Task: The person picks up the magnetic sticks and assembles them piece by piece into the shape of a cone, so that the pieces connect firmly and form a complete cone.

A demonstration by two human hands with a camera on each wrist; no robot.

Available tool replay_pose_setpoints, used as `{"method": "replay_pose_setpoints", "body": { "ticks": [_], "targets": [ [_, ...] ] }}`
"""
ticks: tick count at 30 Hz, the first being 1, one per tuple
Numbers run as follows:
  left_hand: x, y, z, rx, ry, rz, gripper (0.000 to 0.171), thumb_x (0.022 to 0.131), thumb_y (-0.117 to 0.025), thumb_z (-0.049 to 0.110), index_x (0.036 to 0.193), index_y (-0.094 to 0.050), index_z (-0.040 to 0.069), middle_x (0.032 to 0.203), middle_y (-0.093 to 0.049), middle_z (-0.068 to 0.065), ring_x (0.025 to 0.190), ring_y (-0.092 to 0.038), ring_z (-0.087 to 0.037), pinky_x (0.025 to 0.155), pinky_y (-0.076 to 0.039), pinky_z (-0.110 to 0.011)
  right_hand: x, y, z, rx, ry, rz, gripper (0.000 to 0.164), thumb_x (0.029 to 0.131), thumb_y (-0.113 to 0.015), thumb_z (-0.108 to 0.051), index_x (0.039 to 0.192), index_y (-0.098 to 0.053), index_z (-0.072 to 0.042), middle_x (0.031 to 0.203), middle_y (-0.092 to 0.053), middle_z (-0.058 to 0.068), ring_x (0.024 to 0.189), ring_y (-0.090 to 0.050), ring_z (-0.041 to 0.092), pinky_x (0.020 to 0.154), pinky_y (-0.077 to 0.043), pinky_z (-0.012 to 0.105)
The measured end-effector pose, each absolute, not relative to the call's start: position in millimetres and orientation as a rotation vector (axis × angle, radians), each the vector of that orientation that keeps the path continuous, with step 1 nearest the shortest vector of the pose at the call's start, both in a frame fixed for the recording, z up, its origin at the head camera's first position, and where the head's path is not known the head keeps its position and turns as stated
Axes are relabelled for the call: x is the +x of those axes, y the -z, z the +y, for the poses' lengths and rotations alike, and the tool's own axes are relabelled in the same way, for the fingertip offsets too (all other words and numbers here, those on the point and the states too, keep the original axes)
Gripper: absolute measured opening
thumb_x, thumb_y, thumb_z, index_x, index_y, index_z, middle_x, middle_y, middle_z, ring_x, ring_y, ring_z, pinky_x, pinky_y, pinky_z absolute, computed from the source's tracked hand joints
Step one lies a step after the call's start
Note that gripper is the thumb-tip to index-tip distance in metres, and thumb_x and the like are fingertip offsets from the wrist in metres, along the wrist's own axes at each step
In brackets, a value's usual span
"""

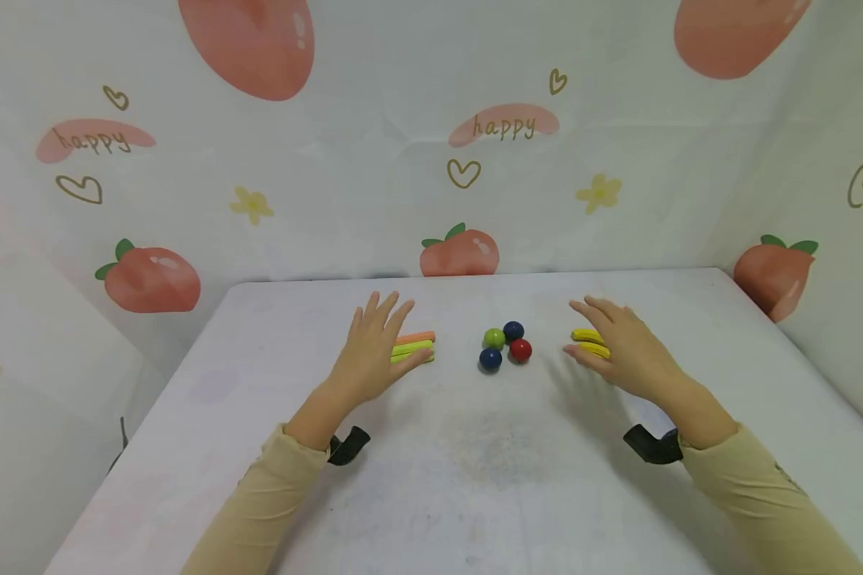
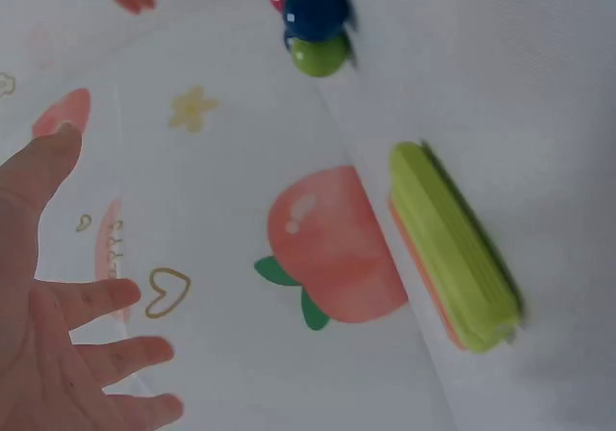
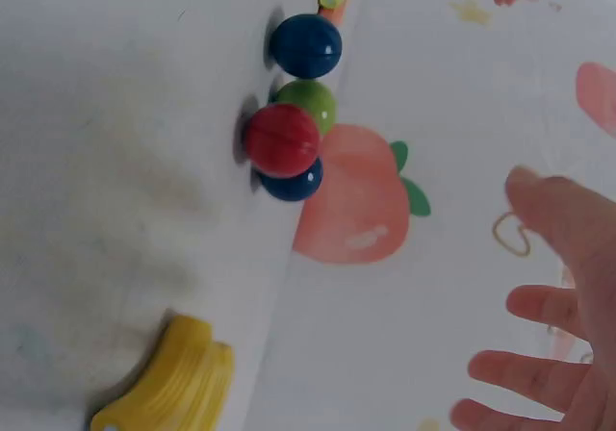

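laid out across the worktop (image 1: 431,495), from left to right: sticks (image 1: 415,349), balls (image 1: 498,340), bananas (image 1: 595,350). on the left, side by side, sticks, partly behind the left grip (image 1: 367,363) as seen from the head. bunched in between, two pairs of balls, one ball behind another in each. on the right, bananas, likewise partly behind the right grip (image 1: 630,351). behind the worktop, backdrop (image 1: 374,176).

Head view: left hand (image 1: 367,357) partly hides sticks (image 1: 414,348); right hand (image 1: 629,351), seemingly, ends of yellow bananas (image 1: 587,336).
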State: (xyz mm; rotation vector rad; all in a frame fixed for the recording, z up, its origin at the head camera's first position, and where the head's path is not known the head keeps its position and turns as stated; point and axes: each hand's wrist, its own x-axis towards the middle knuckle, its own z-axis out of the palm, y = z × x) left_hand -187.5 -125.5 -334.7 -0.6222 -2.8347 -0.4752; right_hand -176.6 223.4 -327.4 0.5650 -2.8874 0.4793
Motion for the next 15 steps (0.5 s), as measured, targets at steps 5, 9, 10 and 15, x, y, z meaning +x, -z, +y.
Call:
{"method": "replay_pose_setpoints", "body": {
  "ticks": [5, 9, 10, 15],
  "targets": [
    [-192.3, 333.6, -114.8, -0.737, 0.789, -2.864, 0.062, 0.089, -0.06, 0.042, 0.138, -0.042, 0.01, 0.146, -0.038, -0.015, 0.14, -0.028, -0.035, 0.113, -0.024, -0.052, -175.8, 333.2, 237.1, 0.53, -0.587, -2.917, 0.057, 0.089, -0.063, -0.027, 0.136, -0.042, -0.003, 0.132, -0.048, 0.024, 0.122, -0.043, 0.043, 0.098, -0.036, 0.06],
    [-198.0, 342.4, -103.0, -0.842, 0.963, -2.868, 0.053, 0.09, -0.059, 0.037, 0.134, -0.046, 0.009, 0.14, -0.045, -0.009, 0.128, -0.045, -0.028, 0.107, -0.037, -0.045, -175.8, 341.3, 246.5, 0.543, -0.677, -2.891, 0.051, 0.089, -0.063, -0.021, 0.131, -0.046, 0.002, 0.125, -0.054, 0.025, 0.112, -0.052, 0.041, 0.092, -0.041, 0.057],
    [-199.4, 344.8, -99.9, -0.864, 0.999, -2.868, 0.051, 0.09, -0.059, 0.035, 0.133, -0.047, 0.009, 0.139, -0.046, -0.009, 0.126, -0.046, -0.027, 0.106, -0.038, -0.044, -175.8, 343.1, 248.5, 0.553, -0.698, -2.881, 0.05, 0.088, -0.063, -0.019, 0.129, -0.047, 0.004, 0.123, -0.056, 0.025, 0.108, -0.054, 0.04, 0.09, -0.043, 0.056],
    [-205.4, 355.3, -85.6, -0.917, 1.168, -2.891, 0.047, 0.09, -0.06, 0.03, 0.131, -0.049, 0.009, 0.136, -0.048, -0.008, 0.129, -0.044, -0.026, 0.107, -0.037, -0.043, -177.3, 351.6, 255.8, 0.577, -0.736, -2.867, 0.044, 0.087, -0.064, -0.013, 0.124, -0.05, 0.006, 0.112, -0.06, 0.026, 0.096, -0.059, 0.039, 0.081, -0.049, 0.052]
  ]
}}
